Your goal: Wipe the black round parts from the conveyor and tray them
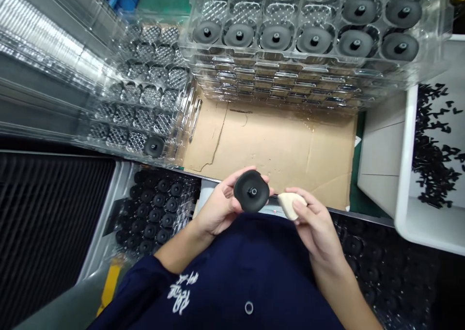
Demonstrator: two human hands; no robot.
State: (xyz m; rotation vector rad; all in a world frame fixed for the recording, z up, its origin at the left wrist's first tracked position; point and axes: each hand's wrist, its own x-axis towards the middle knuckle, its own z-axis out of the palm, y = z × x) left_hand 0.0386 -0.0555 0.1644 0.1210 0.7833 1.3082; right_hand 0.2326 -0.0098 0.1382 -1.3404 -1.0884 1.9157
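My left hand is closed around the edge of a round black dished part with a short stem at its centre, the hollow side facing up. A cream-coloured sponge pad is pinched in my right hand, a short gap to the right of the black part. Both hands are in front of my body, over the near edge of a cardboard sheet.
Stacked clear trays at the back hold similar black parts. Another clear tray at left carries one black part. At right, a white bin contains small black pieces. More filled trays lie lower left.
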